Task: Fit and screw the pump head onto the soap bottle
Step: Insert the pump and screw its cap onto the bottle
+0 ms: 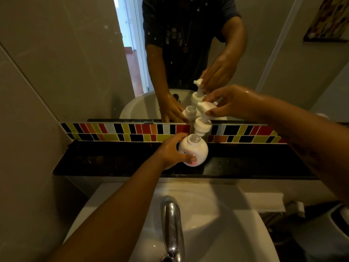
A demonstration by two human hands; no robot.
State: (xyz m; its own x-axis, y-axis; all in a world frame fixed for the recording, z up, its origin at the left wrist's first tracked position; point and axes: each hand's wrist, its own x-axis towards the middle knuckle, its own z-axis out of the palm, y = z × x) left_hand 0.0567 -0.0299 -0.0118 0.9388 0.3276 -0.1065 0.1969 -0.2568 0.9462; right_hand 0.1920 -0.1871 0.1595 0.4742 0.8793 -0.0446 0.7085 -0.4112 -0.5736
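A round white soap bottle with a pink label stands on the dark shelf above the sink, its neck open. My left hand wraps around its left side and holds it upright. My right hand pinches the top of the white pump head and holds it just above the bottle. The pump's lower stem dips into the open neck, while the collar sits clear above the neck. The mirror behind shows the same bottle, pump and hands reflected.
A strip of coloured tiles runs behind the shelf, under the mirror. Below lies a white washbasin with a chrome tap in the middle. Grey walls close in on the left and right.
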